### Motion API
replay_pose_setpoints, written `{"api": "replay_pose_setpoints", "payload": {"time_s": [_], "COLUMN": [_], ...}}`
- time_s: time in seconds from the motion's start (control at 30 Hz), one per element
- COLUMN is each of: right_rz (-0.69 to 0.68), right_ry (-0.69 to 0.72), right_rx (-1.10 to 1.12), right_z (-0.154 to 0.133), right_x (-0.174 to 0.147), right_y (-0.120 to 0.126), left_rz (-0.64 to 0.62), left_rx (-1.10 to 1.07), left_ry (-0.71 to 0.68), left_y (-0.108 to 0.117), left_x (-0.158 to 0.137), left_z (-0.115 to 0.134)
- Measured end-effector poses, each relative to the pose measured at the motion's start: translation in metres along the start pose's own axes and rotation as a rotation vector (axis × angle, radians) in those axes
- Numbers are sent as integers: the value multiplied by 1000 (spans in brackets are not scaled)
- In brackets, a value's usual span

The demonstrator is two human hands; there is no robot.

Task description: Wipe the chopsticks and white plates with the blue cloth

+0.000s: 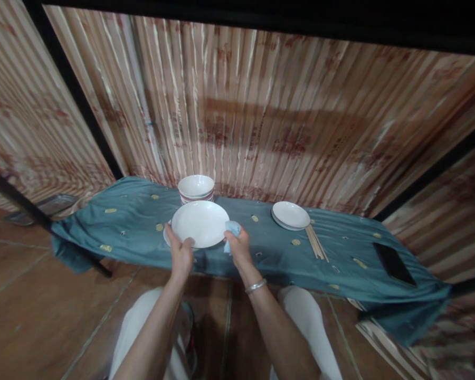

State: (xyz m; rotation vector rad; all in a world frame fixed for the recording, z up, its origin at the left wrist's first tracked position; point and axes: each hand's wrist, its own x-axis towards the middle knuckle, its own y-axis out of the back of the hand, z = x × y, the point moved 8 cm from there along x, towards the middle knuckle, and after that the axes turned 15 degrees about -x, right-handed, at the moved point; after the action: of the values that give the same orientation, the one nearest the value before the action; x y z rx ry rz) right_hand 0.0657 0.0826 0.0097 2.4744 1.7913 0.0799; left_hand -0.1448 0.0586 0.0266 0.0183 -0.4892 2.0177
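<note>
A white plate (201, 222) is held up in front of me, over the near left part of the cloth-covered shelf. My left hand (180, 255) grips its left edge, thumb on top and fingers partly hidden beneath. At the plate's right rim, my right hand (240, 247) is closed around a light blue cloth (232, 232), which touches the rim. Part of another white rim shows under the held plate at its left; whether the two touch, I cannot tell. Right behind stands a stack of white bowls (196, 187) with red bands.
Two or so stacked white plates (291, 215) sit to the right, with several wooden chopsticks (316, 243) beside them. A black phone-like slab (394, 263) lies near the right end of the green cloth (138, 232). Dark metal posts (77, 95) frame the shelf; striped curtain (237, 105) hangs behind.
</note>
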Motion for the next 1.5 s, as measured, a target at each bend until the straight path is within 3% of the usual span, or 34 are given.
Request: {"api": "replay_pose_setpoints", "payload": {"time_s": [0.07,0.2,0.27,0.47,0.63,0.7,0.87,1.1,1.27,1.33,1.5], "right_rz": [31,134,173,210,381,348,137,242,192,125,21], "right_ry": [-33,-36,-42,-74,-7,47,167,484,683,684,498], "right_rx": [24,44,46,-140,-402,-501,-785,-1150,-1306,-1381,-1553], "right_z": [7,25,37,66,63,56,56,46,20,23,54], "right_x": [-7,-9,-6,15,36,48,71,61,44,42,53], "right_y": [29,89,112,161,203,203,169,147,134,129,129], "left_rz": [-43,-158,-191,-213,-227,-235,-267,-295,-307,-320,-321], "left_rx": [-41,-228,-296,-333,-321,-333,-356,-357,-375,-390,-407], "left_ry": [84,436,534,704,774,785,792,808,838,867,906], "left_y": [-19,-63,-81,-120,-133,-135,-140,-142,-142,-144,-143], "left_x": [-20,-62,-75,-84,-85,-87,-89,-86,-82,-82,-82], "left_z": [-2,-31,-43,-75,-102,-111,-126,-140,-144,-143,-143]}}
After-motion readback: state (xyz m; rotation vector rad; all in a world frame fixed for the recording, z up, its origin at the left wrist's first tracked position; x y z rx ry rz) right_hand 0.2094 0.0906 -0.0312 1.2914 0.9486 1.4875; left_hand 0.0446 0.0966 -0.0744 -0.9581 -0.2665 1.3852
